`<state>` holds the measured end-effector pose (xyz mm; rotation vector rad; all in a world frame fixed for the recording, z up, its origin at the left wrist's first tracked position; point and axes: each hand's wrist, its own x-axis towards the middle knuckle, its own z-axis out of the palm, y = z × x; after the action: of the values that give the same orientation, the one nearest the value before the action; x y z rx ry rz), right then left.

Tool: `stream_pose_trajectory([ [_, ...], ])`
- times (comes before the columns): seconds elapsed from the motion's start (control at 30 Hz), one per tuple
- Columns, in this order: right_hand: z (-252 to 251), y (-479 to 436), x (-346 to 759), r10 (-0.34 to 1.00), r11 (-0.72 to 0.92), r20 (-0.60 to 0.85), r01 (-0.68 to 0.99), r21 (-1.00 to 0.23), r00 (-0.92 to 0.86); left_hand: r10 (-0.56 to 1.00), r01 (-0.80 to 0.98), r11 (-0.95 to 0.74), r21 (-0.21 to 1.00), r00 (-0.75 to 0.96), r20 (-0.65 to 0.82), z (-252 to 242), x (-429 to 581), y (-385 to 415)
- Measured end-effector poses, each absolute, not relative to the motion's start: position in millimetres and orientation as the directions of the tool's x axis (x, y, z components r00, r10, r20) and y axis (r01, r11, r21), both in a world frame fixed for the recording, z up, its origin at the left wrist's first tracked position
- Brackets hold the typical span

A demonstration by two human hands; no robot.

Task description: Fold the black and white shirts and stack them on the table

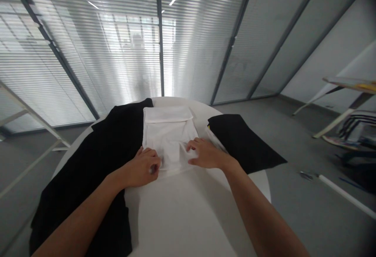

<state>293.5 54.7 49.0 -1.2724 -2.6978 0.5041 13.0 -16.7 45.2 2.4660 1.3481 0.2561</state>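
A piece of white cloth [167, 133] lies on the round white table [176, 218], its far edge folded over in a flat band and its near part wrinkled. At its near left corner is my left hand [145, 167], with fingers curled in and closed on the cloth's edge. My right hand [207, 153] rests at the cloth's right side. Its bent fingers and thumb are apart, and the fabric bunches beside the fingertips. A large black cloth [96, 163] spreads under my left forearm, along the cloth's left side.
Right of my right hand, a folded black cloth [245, 141] overhangs the table edge, with something white beneath it. A white metal frame [32, 112] stands at left. On the right floor lies a white pole [346, 196], near another table [349, 82]. Glass panels with blinds [123, 53] stand behind.
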Motion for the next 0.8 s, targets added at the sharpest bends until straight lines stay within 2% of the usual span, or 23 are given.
stream_pose_trajectory([
  [0.2,50,55,307,0.714,0.611,-0.102,0.687,-0.393,-0.693,0.841,0.743,-0.491,0.455,0.541,0.024,56,4,-17],
  [0.37,50,50,308,0.713,0.616,-0.112,0.695,-0.369,-0.692,0.893,0.737,-0.396,0.548,0.448,0.042,62,-7,-15],
  [0.6,56,48,301,0.8,0.589,0.007,0.785,-0.193,-0.599,0.923,0.668,-0.354,0.654,0.361,0.131,58,-13,-12],
  [0.73,63,47,296,0.893,0.444,0.125,0.89,-0.101,-0.431,0.907,0.661,-0.409,0.629,0.371,0.2,56,-11,-12],
  [0.8,63,46,296,0.918,0.393,0.085,0.916,-0.08,-0.387,0.905,0.676,-0.408,0.613,0.389,0.174,55,-11,-11],
])
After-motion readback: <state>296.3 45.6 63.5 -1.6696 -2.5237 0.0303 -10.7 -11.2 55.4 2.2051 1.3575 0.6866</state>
